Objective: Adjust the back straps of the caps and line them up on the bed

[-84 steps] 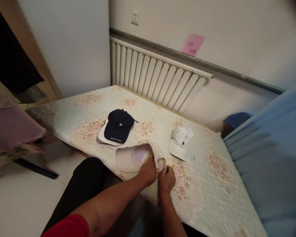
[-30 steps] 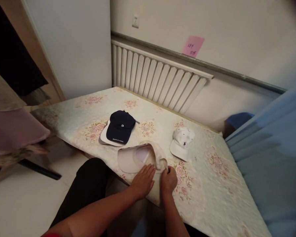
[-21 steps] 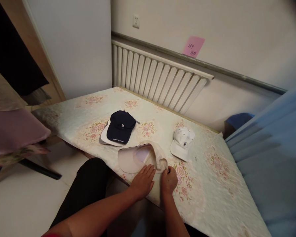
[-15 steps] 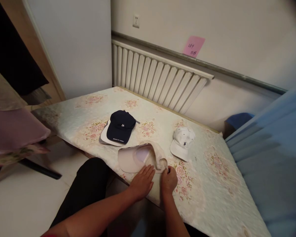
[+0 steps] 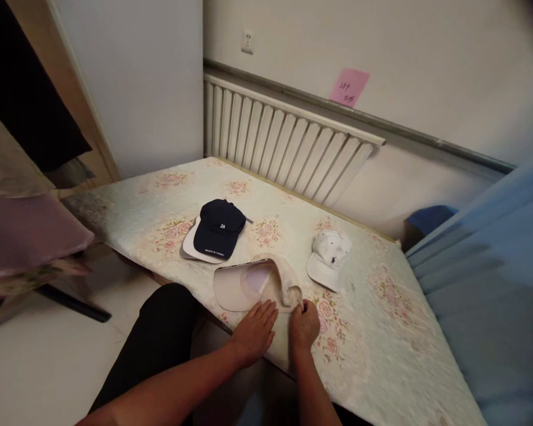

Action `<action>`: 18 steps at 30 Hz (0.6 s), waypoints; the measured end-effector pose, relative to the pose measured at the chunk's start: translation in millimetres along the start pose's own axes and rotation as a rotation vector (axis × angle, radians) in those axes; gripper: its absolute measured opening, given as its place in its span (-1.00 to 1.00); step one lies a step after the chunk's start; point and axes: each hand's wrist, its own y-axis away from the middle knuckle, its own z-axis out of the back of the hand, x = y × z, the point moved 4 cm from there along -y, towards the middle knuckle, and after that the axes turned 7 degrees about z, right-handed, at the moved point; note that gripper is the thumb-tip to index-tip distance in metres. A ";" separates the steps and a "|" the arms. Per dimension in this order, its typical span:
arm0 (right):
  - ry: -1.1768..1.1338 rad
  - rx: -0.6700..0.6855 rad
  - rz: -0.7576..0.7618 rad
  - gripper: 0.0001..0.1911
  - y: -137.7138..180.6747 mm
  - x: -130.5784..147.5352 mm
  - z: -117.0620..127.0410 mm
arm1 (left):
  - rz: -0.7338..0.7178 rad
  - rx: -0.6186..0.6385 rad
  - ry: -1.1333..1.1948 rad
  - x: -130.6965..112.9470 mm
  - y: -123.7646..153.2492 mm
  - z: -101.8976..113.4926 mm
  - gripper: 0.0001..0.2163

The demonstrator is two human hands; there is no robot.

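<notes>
A beige baseball cap [image 5: 231,288] lies on its side at the near edge of the flowered tablecloth [image 5: 377,349], its inside facing me and its brim to the left. My left hand [image 5: 255,331] rests flat on the cap's lower edge, fingers stretched out. At the cap's back end, my right hand [image 5: 305,325] pinches the strap end; the fingertips are partly hidden. Beyond the beige cap sits a stack of caps, a navy cap [image 5: 220,228] on top of a white brim [image 5: 189,244] and a grey one. A small white cap [image 5: 328,257] stands off to the right.
A white radiator [image 5: 279,133] runs along the wall behind the table. On the right hangs a blue curtain [image 5: 493,284]. A chair with cloths [image 5: 31,236] over it stands at the left. My knee [image 5: 166,319] is against the table's front edge.
The view has shifted very slightly. Both hands stay at the beige cap in nearly the same pose, and the other caps have not moved.
</notes>
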 end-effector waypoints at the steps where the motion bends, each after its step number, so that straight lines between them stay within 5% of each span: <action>1: 0.000 -0.001 0.003 -0.75 0.0 -0.2 -0.3 | -0.002 -0.006 0.005 0.0 0.9 0.3 -0.52; 18: -0.032 -0.019 0.027 -0.77 2.7 0.1 -0.9 | 0.023 0.081 0.395 12.3 32.2 10.7 -0.48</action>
